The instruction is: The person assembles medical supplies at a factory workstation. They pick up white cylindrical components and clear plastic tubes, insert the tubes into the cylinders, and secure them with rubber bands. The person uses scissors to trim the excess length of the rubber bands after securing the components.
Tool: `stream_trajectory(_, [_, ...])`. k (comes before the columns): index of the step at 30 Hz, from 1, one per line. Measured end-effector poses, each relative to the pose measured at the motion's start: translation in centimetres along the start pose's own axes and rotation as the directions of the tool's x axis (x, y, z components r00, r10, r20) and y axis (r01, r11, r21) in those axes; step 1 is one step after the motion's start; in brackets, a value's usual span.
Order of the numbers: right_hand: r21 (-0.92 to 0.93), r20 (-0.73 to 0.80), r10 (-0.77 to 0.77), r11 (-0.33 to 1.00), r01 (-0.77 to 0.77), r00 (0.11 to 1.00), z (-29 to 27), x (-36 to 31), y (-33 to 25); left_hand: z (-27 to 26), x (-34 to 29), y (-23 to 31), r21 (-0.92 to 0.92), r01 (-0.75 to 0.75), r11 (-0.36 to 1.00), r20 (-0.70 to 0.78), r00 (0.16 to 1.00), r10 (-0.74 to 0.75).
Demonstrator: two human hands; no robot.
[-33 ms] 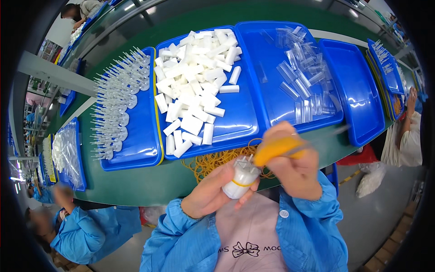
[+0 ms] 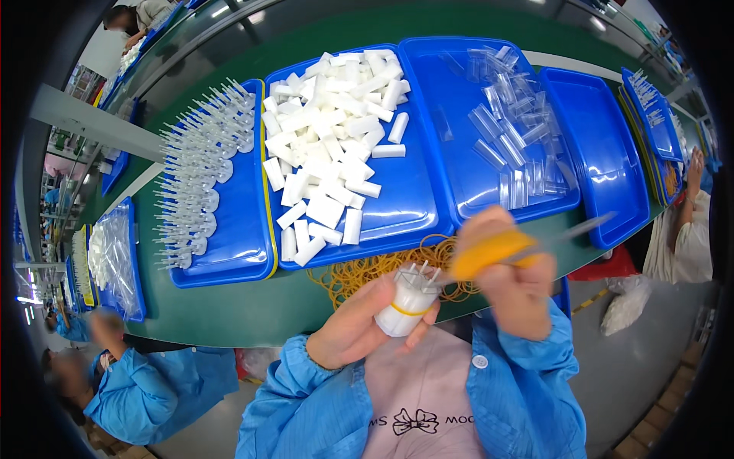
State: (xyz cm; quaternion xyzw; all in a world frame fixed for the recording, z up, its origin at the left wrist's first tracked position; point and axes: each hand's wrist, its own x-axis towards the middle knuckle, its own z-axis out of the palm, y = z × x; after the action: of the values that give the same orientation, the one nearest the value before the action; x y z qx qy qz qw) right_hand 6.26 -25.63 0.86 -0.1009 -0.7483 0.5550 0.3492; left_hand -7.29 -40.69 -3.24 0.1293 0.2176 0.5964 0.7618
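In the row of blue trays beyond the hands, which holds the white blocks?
The second tray from the left, heaped with white blocks. The first tray bears pronged translucent pieces; the third tray, clear plastic pieces.

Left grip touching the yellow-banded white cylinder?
Touching. The head view shows the left grip around the white cylinder, thumb against its left side, fingertips showing at its right.

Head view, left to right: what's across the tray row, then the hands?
Back: stemmed plastic pieces, white blocks, clear plastic tubes, narrow blue tray. Front: left hand with yellow-banded white bundle, right hand with yellow-handled tool.
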Motion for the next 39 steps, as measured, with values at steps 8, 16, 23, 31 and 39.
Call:
stream_trajectory(8, [-0.805, -0.235, 0.111, 0.535, -0.258, 0.966, -7.6, -3.5, -0.5, -0.4, 0.1, 0.3, -0.002, -0.087, 0.996, -0.124, 0.988, 0.086])
stream_trajectory(16, [-0.923, -0.353, 0.102, 0.125, -0.364, 0.93, -10.6, -8.5, 3.7, -0.3, 0.1, 1.0, -0.166, -0.128, 0.978, -0.125, 0.986, 0.108])
stream_trajectory(23, [-0.914, -0.354, 0.012, 0.205, -0.349, 0.935, -10.9, -8.3, 3.9, -1.0, -0.4, 0.2, -0.068, -0.144, 0.987, -0.072, 0.988, 0.139])
stream_trajectory(31, [-0.714, -0.433, 0.084, 0.576, -0.399, 0.897, -9.6, -7.6, 2.3, 0.3, -0.1, 0.6, 0.053, -0.104, 0.993, -0.092, 0.99, 0.109])
stream_trajectory(39, [0.139, -0.484, 0.255, 0.967, -0.214, 0.837, -4.6, -6.0, -0.5, 0.8, -0.3, 0.1, 0.408, -0.091, 0.908, -0.216, 0.957, 0.193])
